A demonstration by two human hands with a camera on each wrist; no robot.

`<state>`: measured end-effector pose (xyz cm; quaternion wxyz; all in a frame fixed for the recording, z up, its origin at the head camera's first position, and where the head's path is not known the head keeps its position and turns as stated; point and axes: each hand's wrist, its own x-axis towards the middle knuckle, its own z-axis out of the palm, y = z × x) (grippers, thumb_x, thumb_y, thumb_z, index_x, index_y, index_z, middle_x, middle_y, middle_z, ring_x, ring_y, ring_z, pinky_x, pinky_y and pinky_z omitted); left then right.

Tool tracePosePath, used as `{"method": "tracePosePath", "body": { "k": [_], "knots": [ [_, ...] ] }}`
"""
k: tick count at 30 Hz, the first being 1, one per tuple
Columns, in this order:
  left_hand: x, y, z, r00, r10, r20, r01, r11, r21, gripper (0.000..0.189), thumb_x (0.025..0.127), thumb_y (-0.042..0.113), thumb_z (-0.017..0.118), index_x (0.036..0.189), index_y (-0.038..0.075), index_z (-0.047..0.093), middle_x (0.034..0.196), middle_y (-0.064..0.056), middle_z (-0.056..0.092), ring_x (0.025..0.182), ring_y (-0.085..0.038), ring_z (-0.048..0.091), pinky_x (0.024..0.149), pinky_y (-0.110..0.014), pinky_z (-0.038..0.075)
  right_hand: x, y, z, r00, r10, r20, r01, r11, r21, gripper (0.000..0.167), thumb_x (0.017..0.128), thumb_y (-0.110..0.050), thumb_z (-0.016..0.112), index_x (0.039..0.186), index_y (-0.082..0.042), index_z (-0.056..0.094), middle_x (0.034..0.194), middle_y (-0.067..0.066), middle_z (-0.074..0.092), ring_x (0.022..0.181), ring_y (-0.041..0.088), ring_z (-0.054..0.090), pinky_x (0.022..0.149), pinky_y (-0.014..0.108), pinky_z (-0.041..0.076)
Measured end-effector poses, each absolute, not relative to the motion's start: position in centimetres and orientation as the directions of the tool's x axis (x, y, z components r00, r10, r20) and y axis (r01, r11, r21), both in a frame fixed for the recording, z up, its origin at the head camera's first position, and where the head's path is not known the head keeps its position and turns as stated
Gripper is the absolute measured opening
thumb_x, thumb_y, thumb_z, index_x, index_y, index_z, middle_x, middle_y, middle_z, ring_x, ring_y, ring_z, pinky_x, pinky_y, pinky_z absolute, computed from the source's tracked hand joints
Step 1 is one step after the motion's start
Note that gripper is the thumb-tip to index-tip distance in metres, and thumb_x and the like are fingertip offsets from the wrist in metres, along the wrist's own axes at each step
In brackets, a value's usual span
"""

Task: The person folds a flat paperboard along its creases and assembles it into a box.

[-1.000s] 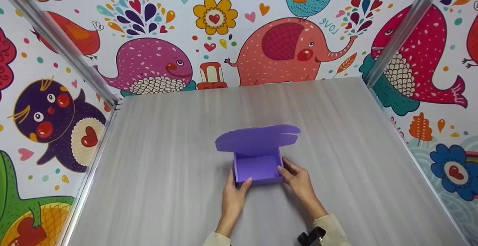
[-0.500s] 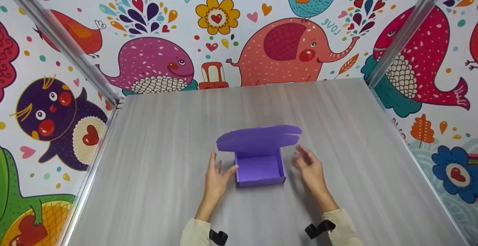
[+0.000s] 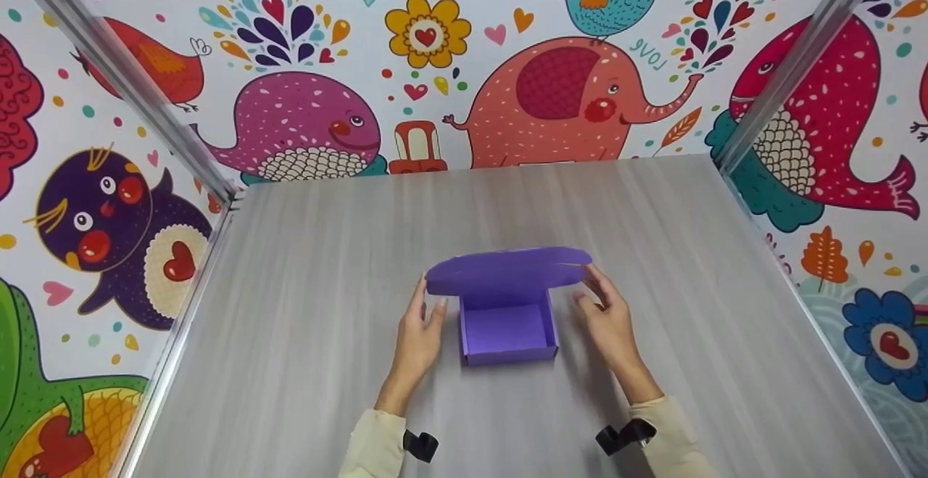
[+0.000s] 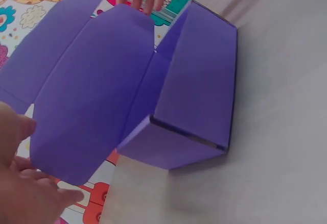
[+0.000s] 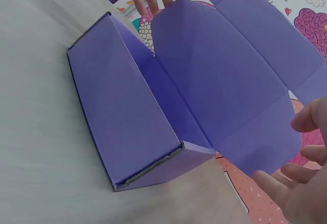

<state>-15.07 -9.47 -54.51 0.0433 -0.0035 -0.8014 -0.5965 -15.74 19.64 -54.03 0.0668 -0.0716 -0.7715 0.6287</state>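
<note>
A small purple cardboard box (image 3: 510, 355) stands on the table with its hinged lid (image 3: 507, 271) raised at the back and side flaps spread outward. Inside, the bare purple floor shows. My left hand (image 3: 416, 344) is beside the lid's left flap (image 4: 64, 157), fingertips right at its edge and thumb apart from it. On the other side, my right hand (image 3: 610, 329) has its fingertips at the lid's right flap (image 5: 271, 147), partly behind it, with the thumb held off. Neither hand grips the box body.
The box rests on a grey wood-grain table (image 3: 326, 268). Walls printed with cartoon animals (image 3: 558, 101) close in the back and sides, with metal posts (image 3: 790, 79) at the corners. Black straps (image 3: 627, 434) circle both wrists.
Both hands let go of the box's lower sides, moved outward, then went up to the lid's side flaps. The box has stayed in place with its lid raised.
</note>
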Motion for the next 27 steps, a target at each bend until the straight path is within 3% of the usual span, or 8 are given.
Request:
{"method": "tracePosePath", "body": {
  "k": [8,15,21,27],
  "knots": [
    [-14.3,-9.1,-54.6,-0.995,-0.034,0.090,0.076,0.297,0.952,0.062,0.103,0.013,0.053,0.156,-0.003,0.025,0.162,-0.025,0.027,0.152,-0.040,0.025,0.123,-0.050,0.026,-14.6,19.0,-54.7,-0.969,0.228,0.099,-0.037,0.261,-0.965,0.059,0.094,0.006,0.055,0.150,-0.009,0.045,0.147,0.016,0.053,0.137,0.028,0.049,0.088,0.009,0.047],
    [-13.4,-8.7,-54.9,-0.990,-0.011,0.142,0.134,0.268,0.954,0.054,0.103,0.009,0.050,0.153,-0.003,0.034,0.156,-0.025,0.038,0.146,-0.041,0.037,0.118,-0.051,0.037,-13.4,18.3,-54.6,-0.956,0.270,0.113,-0.036,0.273,-0.961,0.055,0.094,0.007,0.054,0.144,-0.014,0.055,0.130,0.014,0.063,0.125,0.022,0.055,0.087,0.013,0.046],
    [-12.5,-7.9,-55.3,-0.989,-0.007,0.147,0.141,0.245,0.959,0.043,0.104,0.009,0.051,0.145,-0.002,0.046,0.144,-0.024,0.053,0.134,-0.040,0.053,0.110,-0.047,0.047,-12.4,17.3,-55.0,-0.949,0.289,0.128,-0.051,0.260,-0.964,0.053,0.093,0.009,0.053,0.141,-0.012,0.059,0.127,0.015,0.064,0.116,0.015,0.058,0.079,0.014,0.051],
    [-12.0,-7.0,-55.8,-0.992,0.015,0.129,0.129,0.245,0.961,0.048,0.103,0.011,0.052,0.150,0.001,0.042,0.152,-0.022,0.048,0.135,-0.040,0.053,0.108,-0.046,0.049,-11.9,16.4,-55.4,-0.956,0.266,0.122,-0.059,0.231,-0.971,0.054,0.091,0.012,0.051,0.139,-0.011,0.061,0.127,0.013,0.065,0.112,0.014,0.060,0.074,0.016,0.054]
  ]
}}
